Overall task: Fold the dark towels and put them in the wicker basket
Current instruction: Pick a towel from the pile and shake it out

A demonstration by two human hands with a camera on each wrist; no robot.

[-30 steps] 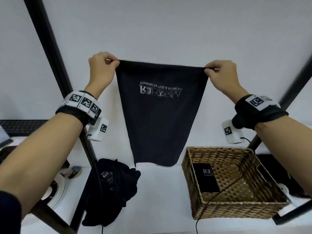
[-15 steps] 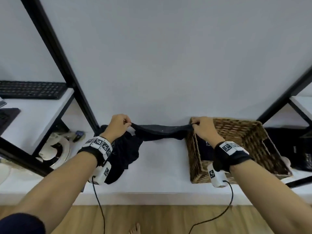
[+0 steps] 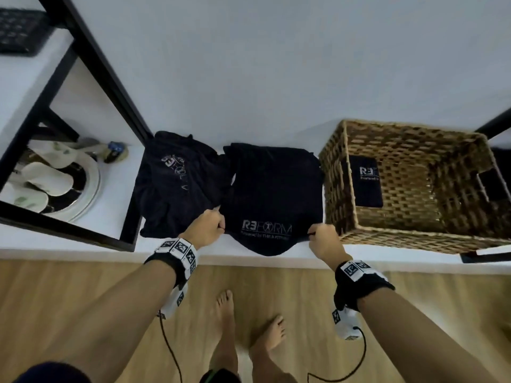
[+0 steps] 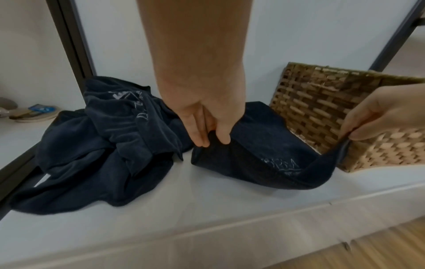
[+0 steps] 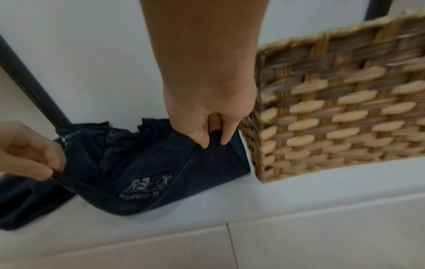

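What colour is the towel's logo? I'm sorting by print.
White on the dark towel; clearest in the head view.

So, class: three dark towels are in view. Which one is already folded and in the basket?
The small towel inside the basket, a neat rectangle. The middle towel is spread on the shelf, pinched by both hands; the left towel lies crumpled.

A low white shelf [image 3: 177, 250] carries everything. The wicker basket [image 3: 409, 228] stands on it at the right. Just left of the basket, touching its wall, lies a dark towel [image 3: 273, 194] with its near edge hanging over the shelf front. Further left of the basket lies a crumpled heap of dark towels [image 3: 177, 186], overlapping that towel.
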